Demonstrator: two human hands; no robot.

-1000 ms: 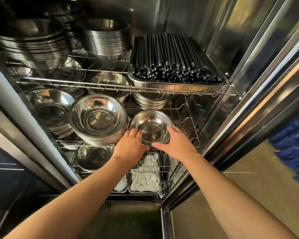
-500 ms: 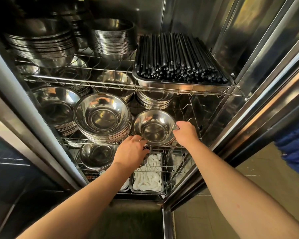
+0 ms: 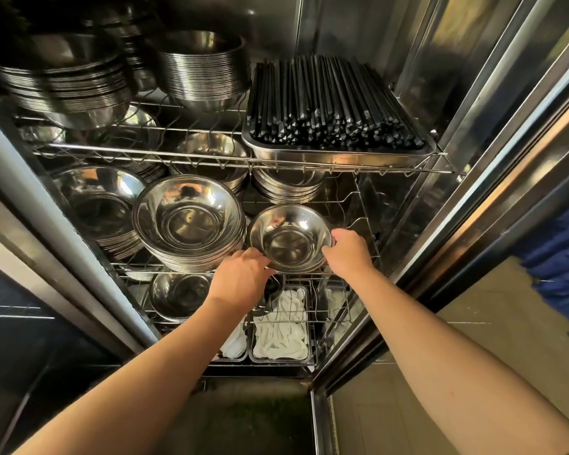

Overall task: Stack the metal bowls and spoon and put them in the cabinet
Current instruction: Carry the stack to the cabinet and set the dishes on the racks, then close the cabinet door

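Note:
A small metal bowl (image 3: pixel 289 238) sits on the middle wire shelf (image 3: pixel 362 221) of the open steel cabinet, right of a tall stack of larger metal bowls (image 3: pixel 188 221). My right hand (image 3: pixel 347 251) grips the small bowl's right rim. My left hand (image 3: pixel 242 279) is at its lower left edge, fingers curled under the rim. No spoon is visible in either hand.
The top shelf holds a steel tray of black chopsticks (image 3: pixel 332 103) and stacks of metal plates and bowls (image 3: pixel 204 70). The bottom shelf has another bowl (image 3: pixel 179 292) and trays of white spoons (image 3: pixel 281 330). A cabinet door frame (image 3: pixel 473 192) stands at the right.
My right hand slid from the bowl's front to its right rim. My left hand dropped lower, to the bowl's left underside. The bowl has settled further onto the middle shelf.

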